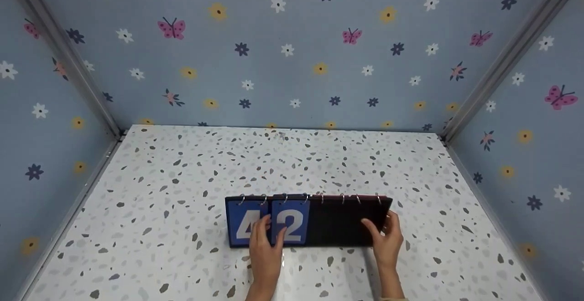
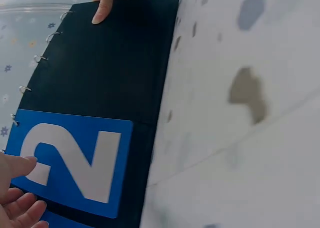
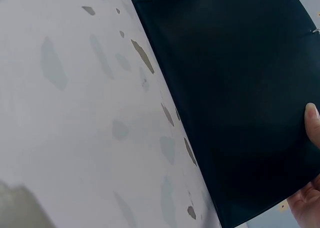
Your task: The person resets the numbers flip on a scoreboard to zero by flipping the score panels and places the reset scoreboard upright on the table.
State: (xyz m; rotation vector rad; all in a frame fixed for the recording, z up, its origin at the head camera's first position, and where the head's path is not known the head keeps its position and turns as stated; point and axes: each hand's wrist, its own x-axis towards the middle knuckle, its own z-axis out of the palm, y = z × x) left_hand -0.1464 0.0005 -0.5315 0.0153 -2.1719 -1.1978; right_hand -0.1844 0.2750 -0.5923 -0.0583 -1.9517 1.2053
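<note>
A black flip scoreboard stands on the table, its metal rings along the top edge. On its left half are a blue card with a white 4 and a blue card with a white 2; the right half shows plain black. My left hand is in front of these cards, partly covering the 4. In the left wrist view its thumb lies over the 2 card, with the fingers loosely bent below. At the scoreboard's right end my right hand grips the edge, thumb in front and fingers behind.
The speckled white table extends around the scoreboard. Blue flowered panels rise at the back and both sides, with grey metal posts at the corners.
</note>
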